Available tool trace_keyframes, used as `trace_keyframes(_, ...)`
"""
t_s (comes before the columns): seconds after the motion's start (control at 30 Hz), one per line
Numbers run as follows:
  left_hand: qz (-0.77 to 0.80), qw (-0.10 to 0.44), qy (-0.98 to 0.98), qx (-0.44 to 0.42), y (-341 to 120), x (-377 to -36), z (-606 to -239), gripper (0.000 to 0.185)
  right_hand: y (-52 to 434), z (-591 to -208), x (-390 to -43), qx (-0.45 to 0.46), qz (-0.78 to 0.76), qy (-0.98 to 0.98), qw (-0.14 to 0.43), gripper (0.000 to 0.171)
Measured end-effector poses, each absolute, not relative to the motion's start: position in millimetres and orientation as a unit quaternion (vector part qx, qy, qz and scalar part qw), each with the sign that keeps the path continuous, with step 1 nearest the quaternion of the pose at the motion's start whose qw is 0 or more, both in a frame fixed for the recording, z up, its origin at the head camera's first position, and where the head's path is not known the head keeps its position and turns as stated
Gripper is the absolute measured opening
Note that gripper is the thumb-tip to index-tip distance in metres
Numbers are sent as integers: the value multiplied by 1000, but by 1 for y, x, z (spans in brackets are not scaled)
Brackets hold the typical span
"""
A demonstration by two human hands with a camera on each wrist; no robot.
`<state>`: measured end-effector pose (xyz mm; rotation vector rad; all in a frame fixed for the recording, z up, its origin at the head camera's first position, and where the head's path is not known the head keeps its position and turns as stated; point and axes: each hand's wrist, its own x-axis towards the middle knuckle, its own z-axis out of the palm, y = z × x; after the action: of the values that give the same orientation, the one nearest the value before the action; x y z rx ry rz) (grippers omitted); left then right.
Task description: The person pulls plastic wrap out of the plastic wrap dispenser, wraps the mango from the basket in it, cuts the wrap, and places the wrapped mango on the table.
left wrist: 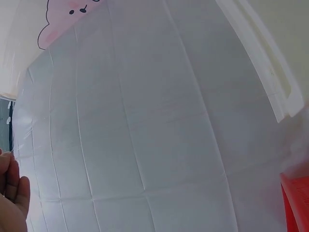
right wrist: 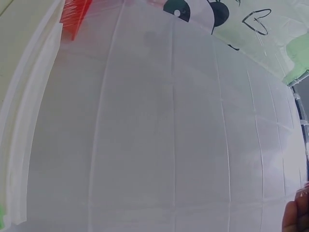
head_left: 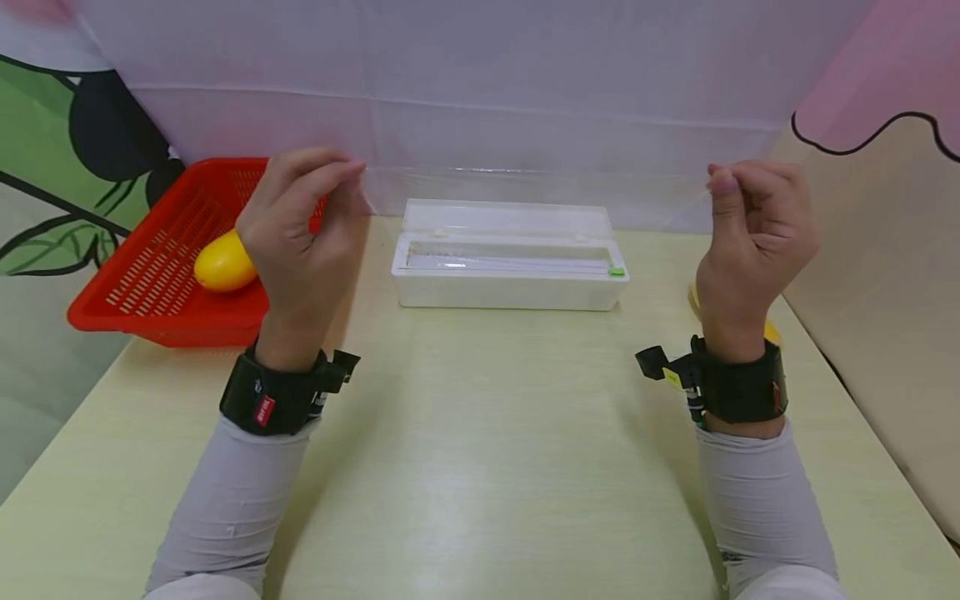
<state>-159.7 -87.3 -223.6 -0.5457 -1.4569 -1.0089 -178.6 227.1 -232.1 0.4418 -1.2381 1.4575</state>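
Note:
A sheet of clear cling film [head_left: 517, 172] stretches between my raised hands, its upper edge glinting against the pale cloth. My left hand [head_left: 296, 225] pinches one end between thumb and fingers, beside the red basket. At the other end, my right hand [head_left: 761, 233] pinches the film the same way. Below and between them, the white cling film dispenser [head_left: 510, 292] sits on the table with its lid raised. A green slider [head_left: 617, 272] shows at its right end. Only parts of the left hand [left wrist: 12, 198] and right hand [right wrist: 297, 212] enter the wrist views.
At the left stands a red plastic basket [head_left: 168, 329] holding a smooth yellow fruit-like object [head_left: 225, 262]. Another yellow thing [head_left: 772, 333] is mostly hidden behind my right wrist. A hanging cloth [head_left: 480, 67] backs the light wooden table [head_left: 480, 433].

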Motion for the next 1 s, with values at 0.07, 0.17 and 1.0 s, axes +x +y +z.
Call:
trace_keyframes(0.07, -436, 602, -625, -236, -87, -159, -223, 5, 228, -232, -179, 187, 618, -523, 556, 10)
trace_keyframes(0.17, -436, 605, -624, -234, -87, -159, -222, 5, 229, -232, -179, 188, 620, -519, 557, 9)
trace_keyframes(1.0, -480, 576, -615, -244, -96, -145, -211, 5, 234, -224, -161, 253, 671, -468, 516, 15)
